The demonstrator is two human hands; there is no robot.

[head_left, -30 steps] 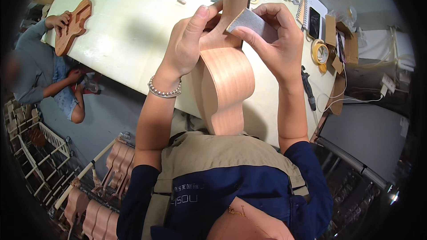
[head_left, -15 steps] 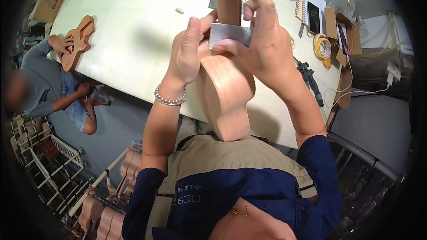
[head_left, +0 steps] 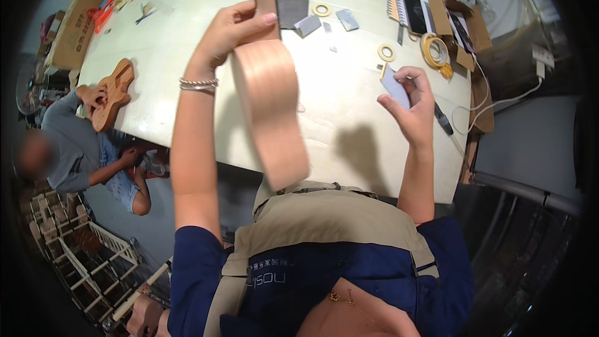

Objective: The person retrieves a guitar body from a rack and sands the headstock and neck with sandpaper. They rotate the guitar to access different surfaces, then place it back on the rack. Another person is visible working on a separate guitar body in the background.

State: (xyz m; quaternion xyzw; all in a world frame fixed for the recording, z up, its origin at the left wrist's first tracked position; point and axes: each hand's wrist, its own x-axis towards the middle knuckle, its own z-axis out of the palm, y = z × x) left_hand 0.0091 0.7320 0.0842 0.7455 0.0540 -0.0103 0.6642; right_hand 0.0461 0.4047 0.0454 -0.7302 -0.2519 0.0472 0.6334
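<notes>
My left hand point(head_left: 228, 32) is wrapped round the neck of a small unfinished wooden ukulele point(head_left: 269, 103), close to where the neck meets the body. The ukulele stands on edge, its curved side facing me and its lower end near my apron. Out to the right, above the table, my right hand point(head_left: 413, 106) grips a flat grey sanding pad point(head_left: 394, 87) with a yellowish edge between thumb and fingers. The pad is apart from the ukulele.
Sandpaper pieces point(head_left: 292, 11), a tape roll point(head_left: 386, 53), and a phone point(head_left: 414, 14) on a notebook lie on the pale table point(head_left: 349, 106). An open cardboard box point(head_left: 458, 25) stands right. At left, another person's hand point(head_left: 93, 97) rests on a guitar-shaped wooden body point(head_left: 113, 97).
My right hand has left the ukulele and moved right and nearer with the sanding pad. My left hand has shifted left, now round the neck, and the ukulele has swung left with it.
</notes>
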